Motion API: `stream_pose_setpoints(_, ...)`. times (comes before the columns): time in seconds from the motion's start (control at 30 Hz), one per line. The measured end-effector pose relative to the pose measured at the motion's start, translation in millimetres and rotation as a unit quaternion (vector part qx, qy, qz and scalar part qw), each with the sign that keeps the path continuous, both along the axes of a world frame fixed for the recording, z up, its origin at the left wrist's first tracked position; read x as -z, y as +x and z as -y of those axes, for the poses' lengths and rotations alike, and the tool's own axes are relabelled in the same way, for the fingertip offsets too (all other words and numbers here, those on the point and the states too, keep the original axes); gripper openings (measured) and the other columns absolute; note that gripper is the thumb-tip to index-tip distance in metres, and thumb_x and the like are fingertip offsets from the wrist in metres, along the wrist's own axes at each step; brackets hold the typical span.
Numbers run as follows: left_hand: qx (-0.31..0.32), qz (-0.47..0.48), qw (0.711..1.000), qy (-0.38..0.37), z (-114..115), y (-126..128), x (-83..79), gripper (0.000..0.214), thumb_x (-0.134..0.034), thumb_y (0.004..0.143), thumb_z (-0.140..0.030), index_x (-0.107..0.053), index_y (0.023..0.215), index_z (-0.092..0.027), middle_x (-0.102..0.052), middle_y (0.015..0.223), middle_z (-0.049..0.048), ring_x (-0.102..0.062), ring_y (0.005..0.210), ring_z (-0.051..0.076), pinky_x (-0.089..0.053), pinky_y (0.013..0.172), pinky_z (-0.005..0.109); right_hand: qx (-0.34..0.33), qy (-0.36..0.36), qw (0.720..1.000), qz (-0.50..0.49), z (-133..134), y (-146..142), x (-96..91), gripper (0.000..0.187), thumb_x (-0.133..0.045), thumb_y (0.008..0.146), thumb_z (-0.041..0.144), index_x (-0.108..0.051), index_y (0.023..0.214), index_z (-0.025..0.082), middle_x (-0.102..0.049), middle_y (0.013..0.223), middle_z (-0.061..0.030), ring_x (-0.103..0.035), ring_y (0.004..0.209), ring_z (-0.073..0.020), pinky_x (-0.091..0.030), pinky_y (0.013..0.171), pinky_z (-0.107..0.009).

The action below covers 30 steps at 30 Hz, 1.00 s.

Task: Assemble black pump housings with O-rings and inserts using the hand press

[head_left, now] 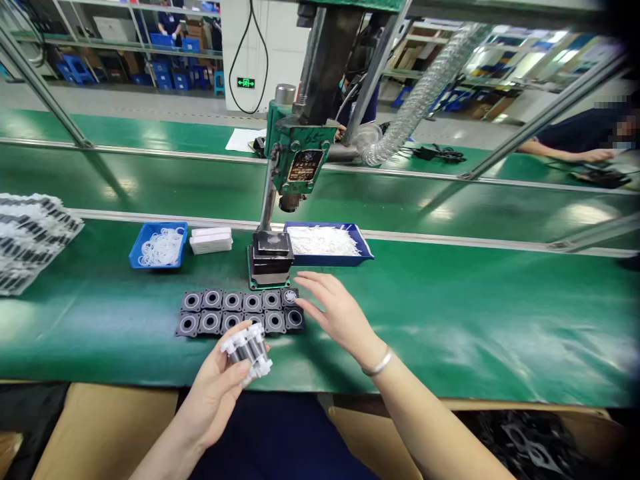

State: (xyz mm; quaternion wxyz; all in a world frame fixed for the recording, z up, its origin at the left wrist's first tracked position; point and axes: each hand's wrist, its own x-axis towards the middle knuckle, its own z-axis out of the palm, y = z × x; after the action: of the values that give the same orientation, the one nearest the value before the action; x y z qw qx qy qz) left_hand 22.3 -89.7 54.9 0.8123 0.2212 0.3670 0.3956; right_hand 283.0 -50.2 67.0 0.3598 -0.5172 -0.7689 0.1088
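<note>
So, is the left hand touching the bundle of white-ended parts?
Touching. The head view shows the left hand gripping the white-ended parts between thumb and fingers.

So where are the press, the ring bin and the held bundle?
press [299, 143]: head view, its green head.
ring bin [135, 252]: head view, its left wall.
held bundle [249, 348]: head view, its middle.

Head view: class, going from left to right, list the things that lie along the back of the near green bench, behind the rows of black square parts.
Stack of black-and-white parts → small blue tray of white rings → white flat boxes → black block under the press → wide blue tray of white pieces.
</note>
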Motion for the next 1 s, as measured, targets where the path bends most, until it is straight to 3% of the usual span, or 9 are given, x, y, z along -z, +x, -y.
stream_pose_setpoints(0.07,-0.004,-0.009,1.0,0.014,1.1,-1.3,-2.5,0.063,-0.085,0.072,-0.029,-0.06,0.13,-0.027,-0.065,0.125,0.0072,-0.058,0.12,0.028,-0.046,0.102,0.038,-0.024,-0.011,0.999,-0.034,19.8,-8.5,-15.6,0.036,-0.06,0.097,0.035,-0.053,0.13,0.022,-0.064,0.115,-0.0099,-0.06,0.105,-0.0236,-0.052,0.095,-0.043)
stream_pose_setpoints(0.13,-0.013,-0.021,0.999,0.039,4.2,-1.5,-5.0,0.067,-0.087,0.069,-0.03,-0.059,0.13,-0.027,-0.065,0.125,0.0067,-0.057,0.118,0.025,-0.045,0.1,0.034,-0.105,-0.065,0.989,-0.08,40.4,-24.5,-23.3,0.052,-0.066,0.093,0.043,-0.046,0.136,0.023,-0.063,0.107,-0.0074,-0.061,0.094,-0.0208,-0.054,0.086,-0.037)
stream_pose_setpoints(0.23,-0.027,-0.056,0.994,0.085,10.7,0.7,-5.8,0.065,-0.088,0.068,-0.027,-0.059,0.126,-0.027,-0.065,0.122,0.0051,-0.057,0.113,0.022,-0.044,0.098,0.03,-0.169,-0.087,0.975,-0.113,62.4,-53.8,-16.0,0.062,-0.07,0.089,0.047,-0.041,0.139,0.024,-0.06,0.104,-0.0065,-0.059,0.089,-0.0196,-0.054,0.081,-0.034)
stream_pose_setpoints(0.37,-0.032,-0.082,0.988,0.131,21.3,6.7,1.1,0.06,-0.088,0.068,-0.027,-0.059,0.12,-0.024,-0.064,0.115,0.005,-0.058,0.106,0.021,-0.046,0.093,0.03,-0.132,-0.064,0.973,-0.178,73.2,-73.7,6.7,0.039,-0.07,0.091,0.039,-0.052,0.122,0.024,-0.058,0.093,-0.0025,-0.057,0.08,-0.0164,-0.052,0.074,-0.029)
stream_pose_setpoints(0.53,-0.051,-0.082,0.984,0.15,35.0,18.1,16.9,0.063,-0.088,0.068,-0.027,-0.056,0.122,-0.024,-0.064,0.113,0.0038,-0.058,0.102,0.018,-0.045,0.092,0.028,-0.079,-0.097,0.953,-0.277,90.9,-66.9,21.0,0.019,-0.072,0.09,0.035,-0.061,0.099,0.022,-0.061,0.091,-0.0022,-0.06,0.081,-0.0145,-0.053,0.072,-0.025)
stream_pose_setpoints(0.7,-0.044,-0.06,0.988,0.139,43.7,32.4,24.8,0.064,-0.087,0.069,-0.027,-0.053,0.124,-0.024,-0.066,0.111,0.0048,-0.061,0.104,0.02,-0.046,0.094,0.03,-0.048,-0.145,0.932,-0.328,109.8,-57.5,32.3,0.021,-0.072,0.089,0.035,-0.062,0.102,0.021,-0.062,0.097,-0.0034,-0.064,0.082,-0.014,-0.056,0.074,-0.025)
stream_pose_setpoints(0.8,-0.015,-0.054,0.989,0.137,43.9,39.5,25.4,0.064,-0.085,0.071,-0.027,-0.051,0.125,-0.023,-0.068,0.11,0.0073,-0.063,0.105,0.022,-0.046,0.095,0.033,-0.037,-0.143,0.938,-0.315,112.6,-50.9,36.5,0.022,-0.075,0.087,0.032,-0.063,0.102,0.022,-0.064,0.096,-0.0027,-0.065,0.082,-0.0138,-0.056,0.076,-0.025)
stream_pose_setpoints(1.0,-0.048,-0.093,0.987,0.126,37.2,47.5,24.3,0.061,-0.087,0.068,-0.025,-0.055,0.12,-0.024,-0.066,0.102,0.002,-0.059,0.092,0.015,-0.046,0.085,0.024,-0.031,-0.161,0.944,-0.284,105.8,-38.4,33.3,0.01,-0.072,0.089,0.027,-0.068,0.097,0.021,-0.067,0.087,-0.0015,-0.067,0.074,-0.0125,-0.057,0.069,-0.022)
